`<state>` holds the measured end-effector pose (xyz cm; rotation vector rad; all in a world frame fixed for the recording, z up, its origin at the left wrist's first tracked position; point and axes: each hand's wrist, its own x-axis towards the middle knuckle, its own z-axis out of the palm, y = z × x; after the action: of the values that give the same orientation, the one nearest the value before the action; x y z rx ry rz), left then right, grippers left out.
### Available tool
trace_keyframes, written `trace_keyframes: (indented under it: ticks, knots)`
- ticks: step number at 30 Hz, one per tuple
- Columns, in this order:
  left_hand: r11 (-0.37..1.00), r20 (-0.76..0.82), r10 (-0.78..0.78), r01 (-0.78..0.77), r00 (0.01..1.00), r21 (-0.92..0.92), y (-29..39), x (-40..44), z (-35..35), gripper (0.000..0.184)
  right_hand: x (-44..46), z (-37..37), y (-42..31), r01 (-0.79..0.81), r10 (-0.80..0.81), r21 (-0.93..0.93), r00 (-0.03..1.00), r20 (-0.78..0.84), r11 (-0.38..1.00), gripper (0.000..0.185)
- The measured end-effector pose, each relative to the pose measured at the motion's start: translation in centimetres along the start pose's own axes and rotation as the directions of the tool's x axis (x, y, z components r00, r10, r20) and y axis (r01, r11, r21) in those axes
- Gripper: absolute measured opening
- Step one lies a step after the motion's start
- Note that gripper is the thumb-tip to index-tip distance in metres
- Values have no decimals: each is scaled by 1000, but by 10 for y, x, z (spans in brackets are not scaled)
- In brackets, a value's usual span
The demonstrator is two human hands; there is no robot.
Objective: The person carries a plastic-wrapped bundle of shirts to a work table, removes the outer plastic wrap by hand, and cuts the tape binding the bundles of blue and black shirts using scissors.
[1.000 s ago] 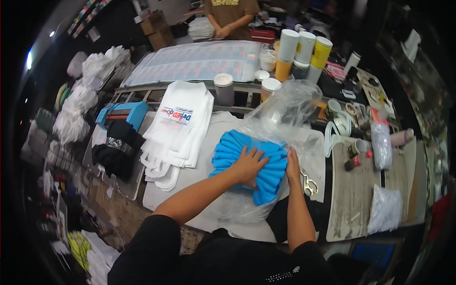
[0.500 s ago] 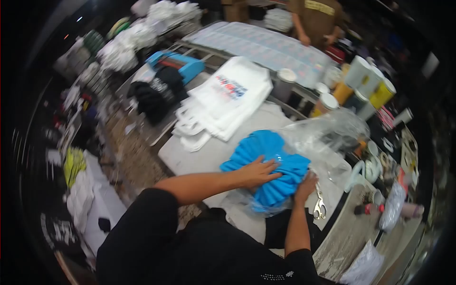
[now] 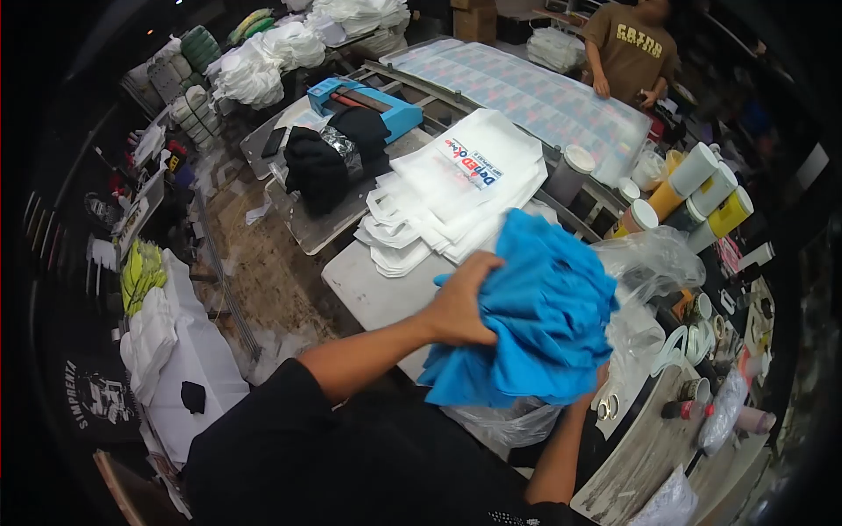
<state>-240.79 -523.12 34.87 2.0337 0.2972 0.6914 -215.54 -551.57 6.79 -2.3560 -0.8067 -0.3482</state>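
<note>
A bunched bundle of blue cloth (image 3: pixel 553 307) is held up between my hands, above a pale board (image 3: pixel 360 280). My left hand (image 3: pixel 467 302) grips its left side, with the fingertips partly hidden in the folds. My right hand (image 3: pixel 602 379) is at the lower right of the bundle, mostly covered by the cloth, so its fingers do not show. Clear plastic (image 3: pixel 517 421) lies beneath the bundle, and more clear plastic (image 3: pixel 653 263) is to its right. Beside it at the upper left is a stack of white printed bags (image 3: pixel 465 184).
Behind the bags is a blue device (image 3: pixel 377 103), with a black cloth bundle (image 3: pixel 333 162) in front. Jars and bottles (image 3: pixel 693 171) stand at the right, near scissors (image 3: pixel 608 406). A person (image 3: pixel 631 48) stands beyond a long printed sheet (image 3: pixel 526 88).
The blue cloth, earlier lying flat under my hands, is now raised and bunched between them. My left hand has gone from resting on top to gripping its side. The view has swung left.
</note>
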Motion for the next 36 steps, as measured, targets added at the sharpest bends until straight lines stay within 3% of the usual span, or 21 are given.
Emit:
trace_keyframes:
  ticks: [1,3,4,5,6,7,8,11,14,16,20,22,24,26,27,28,30,32,34,35,36]
  knots:
    - [983,-40,-104,97,994,-154,0,-7,-21,82,2,-14,-18,61,-60,-44,998,23,997,40]
    - [845,-149,-265,154,953,-513,2,-14,-66,85,11,-42,-50,1,5,-61,995,100,998,41]
    - [655,-110,-375,180,920,-734,-27,-17,-90,69,14,-46,-63,-54,66,-72,983,173,996,42]
    - [416,-118,-370,50,922,-908,-28,-13,-115,48,15,-49,-62,-59,68,-52,980,187,997,48]
    - [735,-198,-119,-48,973,-676,-112,-34,-144,43,20,-52,-66,-60,70,-60,981,179,996,48]
    - [835,-145,-111,13,983,-550,-192,-67,-177,55,25,-59,-70,-89,91,-21,981,170,996,49]
    - [828,-137,-112,16,984,-561,-209,-69,-178,55,27,-67,-76,-121,117,15,979,165,993,50]
    - [590,-43,-517,320,855,-741,-243,-95,-184,65,40,-90,-121,-240,232,41,961,150,970,44]
    - [243,113,-804,496,584,-833,-259,-117,-202,75,40,-91,-166,-381,353,151,918,183,912,40]
    - [256,50,-786,398,616,-881,-261,-118,-205,88,37,-81,-188,-429,394,205,899,190,880,39]
    - [164,161,-823,500,544,-850,-256,-117,-220,90,14,-64,-221,-421,358,199,888,288,885,41]
    - [274,114,-818,557,564,-784,-245,-116,-220,90,3,-63,-241,-450,378,160,860,342,879,42]
    - [437,-3,-773,530,634,-727,-286,-127,-222,89,-8,-67,-249,-410,353,112,872,338,905,42]
    - [818,-449,-575,501,684,-284,-214,-105,-218,86,-17,-85,-257,-360,318,107,904,284,927,39]
    - [885,-534,-368,464,761,51,-208,-104,-220,84,-22,-93,-256,-396,366,89,899,241,914,39]
    - [840,-556,-125,387,822,382,-205,-100,-225,83,-26,-99,-255,-392,377,72,912,164,917,39]
    - [833,-428,0,237,904,500,-169,-77,-229,80,-35,-108,-254,-396,392,52,917,71,917,38]
    - [793,-302,126,87,945,603,-165,-57,-227,77,-45,-114,-252,-564,551,-70,822,-147,823,41]
    - [621,-102,-35,102,994,778,-201,-30,-234,64,-61,-112,-236,-615,595,-30,773,-219,788,45]
    - [728,-101,-153,181,983,661,-220,-13,-240,53,-70,-108,-226,-652,629,10,727,-275,758,48]
    - [732,-91,-137,163,986,662,-214,1,-236,53,-82,-97,-214,-658,634,20,717,-289,753,48]
